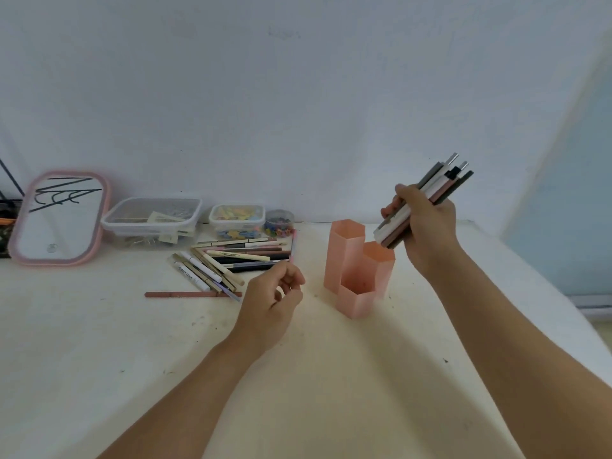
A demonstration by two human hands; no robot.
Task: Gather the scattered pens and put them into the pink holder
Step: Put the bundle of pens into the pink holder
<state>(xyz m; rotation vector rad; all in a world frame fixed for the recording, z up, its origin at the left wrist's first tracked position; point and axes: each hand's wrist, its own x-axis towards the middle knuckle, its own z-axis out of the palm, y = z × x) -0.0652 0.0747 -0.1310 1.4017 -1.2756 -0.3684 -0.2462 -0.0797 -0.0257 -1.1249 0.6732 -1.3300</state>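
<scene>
The pink holder, three joined hexagonal tubes, stands upright on the table right of centre. My right hand grips a bundle of several pens, tilted, with its lower ends just above the holder's right tube. A pile of scattered pens lies on the table left of the holder, and a reddish-brown pen lies apart in front of it. My left hand hovers beside the pile's right edge with loosely curled fingers and holds nothing.
A pink-framed mirror leans at the far left. Two clear plastic boxes and a small round tub of pins stand along the wall behind the pile. The table edge runs down the right side.
</scene>
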